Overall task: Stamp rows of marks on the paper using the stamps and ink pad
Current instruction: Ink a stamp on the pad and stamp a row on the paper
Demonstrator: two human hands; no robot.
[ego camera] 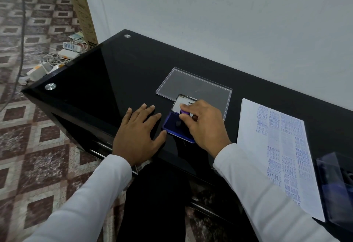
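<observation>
Head view: right hand (202,125) pinches a small purple stamp (185,112) between fingers (186,106) and thumb, face down on the open ink pad (174,125), which sits mid-bench (95,81) with its lid hinged up. Left hand (140,133) lies flat beside the pad, fingers spread, thumb tip at the pad's edge, steadying it.

Paper (254,127) lies well to the right, already carrying rows of blue marks. Clear plastic lid (191,83) lies behind the pad.

Step looks like inking. Press straight down, even load, no rocking. Lift vertically so the pad doesn't drag, then carry to the next free row.
</observation>
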